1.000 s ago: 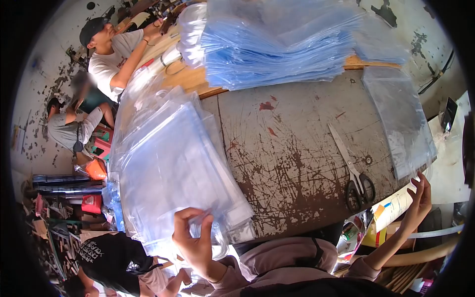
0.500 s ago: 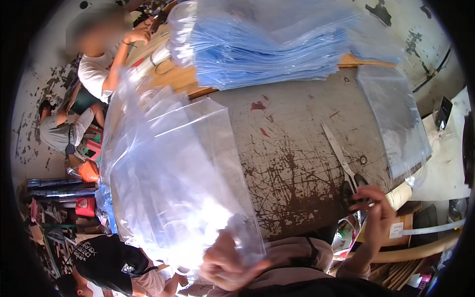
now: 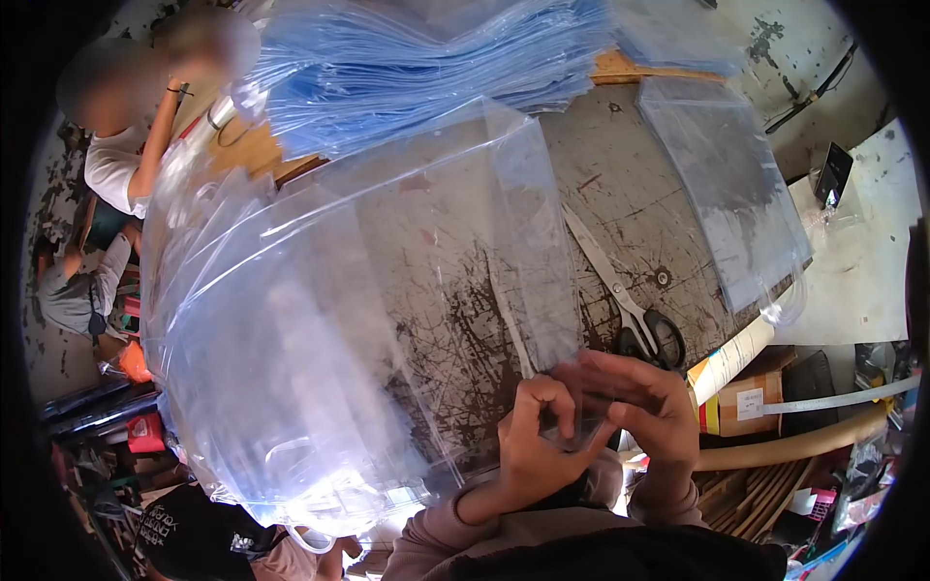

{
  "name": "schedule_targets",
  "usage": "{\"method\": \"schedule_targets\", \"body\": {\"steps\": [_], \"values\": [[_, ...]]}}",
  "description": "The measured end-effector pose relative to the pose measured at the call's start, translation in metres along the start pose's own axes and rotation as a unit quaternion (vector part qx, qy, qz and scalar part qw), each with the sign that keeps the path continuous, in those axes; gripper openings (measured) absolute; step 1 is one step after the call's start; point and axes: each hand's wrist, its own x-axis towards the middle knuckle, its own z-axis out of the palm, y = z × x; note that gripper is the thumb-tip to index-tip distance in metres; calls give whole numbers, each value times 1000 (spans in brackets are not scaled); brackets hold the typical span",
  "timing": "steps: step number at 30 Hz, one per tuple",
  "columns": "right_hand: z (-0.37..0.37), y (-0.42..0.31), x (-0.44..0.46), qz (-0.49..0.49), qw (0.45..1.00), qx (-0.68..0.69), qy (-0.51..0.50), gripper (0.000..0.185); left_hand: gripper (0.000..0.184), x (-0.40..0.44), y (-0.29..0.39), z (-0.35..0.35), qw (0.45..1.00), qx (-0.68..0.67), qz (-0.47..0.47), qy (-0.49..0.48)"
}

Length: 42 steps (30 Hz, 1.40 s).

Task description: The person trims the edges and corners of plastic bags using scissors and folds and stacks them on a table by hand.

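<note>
- Clear, wide plastic bag (image 3: 436, 252) stretches over the scratched grey-brown tabletop (image 3: 620, 165), its near right corner at both hands.
- I see the left hand (image 3: 542, 431) curled, the right hand (image 3: 644, 402) bent opposite; I cannot tell whether either pinches the film.
- Black-handled metal scissors (image 3: 620, 289) lie just beside the bag, near my right fingers.

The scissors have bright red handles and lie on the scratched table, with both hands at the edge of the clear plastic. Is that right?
Not quite: the head view shows black handles on the scissors. They do lie on the scratched table, with both hands at the edge of the clear plastic.
</note>
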Motion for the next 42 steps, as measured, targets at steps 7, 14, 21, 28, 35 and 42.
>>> {"method": "schedule_targets", "body": {"steps": [7,14,21,28,35,42], "values": [[-13,11,0,-30,999,-8,14,49,36,9,-1,-11,993,36,30,-112],[-8,8,0,-7,997,-56,57,56,38,8,4,-11,985,129,39,-112],[-4,11,5,-33,994,-43,95,53,41,5,-5,-4,972,167,147,-79],[2,10,11,-95,970,-185,123,37,45,5,-7,0,937,250,226,-95],[8,8,12,-108,968,-190,125,34,38,2,-10,-2,918,257,279,-114],[2,-4,4,-73,959,-165,219,26,39,-24,22,-20,848,343,343,-213]]}}
